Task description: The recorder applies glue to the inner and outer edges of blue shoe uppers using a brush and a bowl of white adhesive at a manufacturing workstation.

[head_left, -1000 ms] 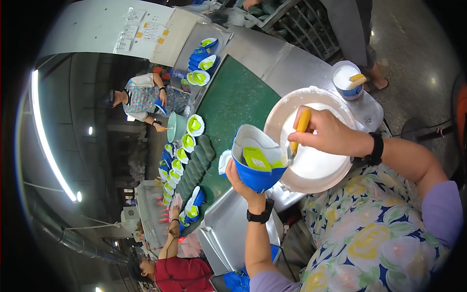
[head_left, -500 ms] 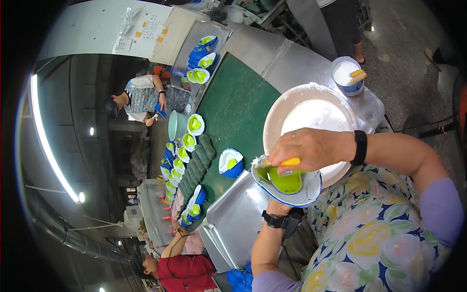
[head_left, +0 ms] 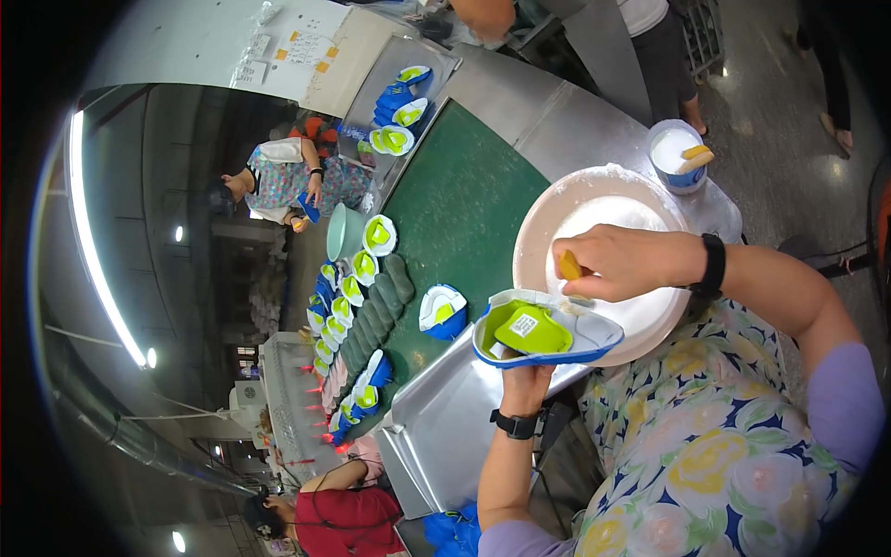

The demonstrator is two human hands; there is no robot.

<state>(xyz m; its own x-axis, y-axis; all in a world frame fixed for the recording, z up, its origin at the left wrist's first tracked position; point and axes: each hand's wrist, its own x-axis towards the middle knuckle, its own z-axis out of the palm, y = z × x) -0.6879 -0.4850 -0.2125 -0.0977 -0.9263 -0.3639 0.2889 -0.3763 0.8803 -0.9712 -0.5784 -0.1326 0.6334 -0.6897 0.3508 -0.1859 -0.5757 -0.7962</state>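
My left hand (head_left: 527, 385) grips a blue shoe upper (head_left: 594, 331) from below, its white inner rim and lime-green lining turned up, a white label on the lining. Over the upper's right part, my right hand (head_left: 626, 265) is closed around the yellow handle of a brush (head_left: 569, 266). The brush's bristle end points down at the white rim; fingers partly hide it. Right behind the upper stands a pale pink basin (head_left: 536, 223) of white liquid, with my right forearm across its near side.
A blue-and-white cup (head_left: 682, 181) with a yellow-handled brush stands at the metal table's corner. On the green belt (head_left: 455, 186) lie one upper (head_left: 443, 313) and rows of others beside dark foot-shaped pieces (head_left: 376, 320). A metal tray (head_left: 436, 395) is near. Two co-workers are at left.
The upper has turned and tilted in my left hand, its lining now facing more to the left. My right hand with the brush has moved right and up, from its left end to its right part.
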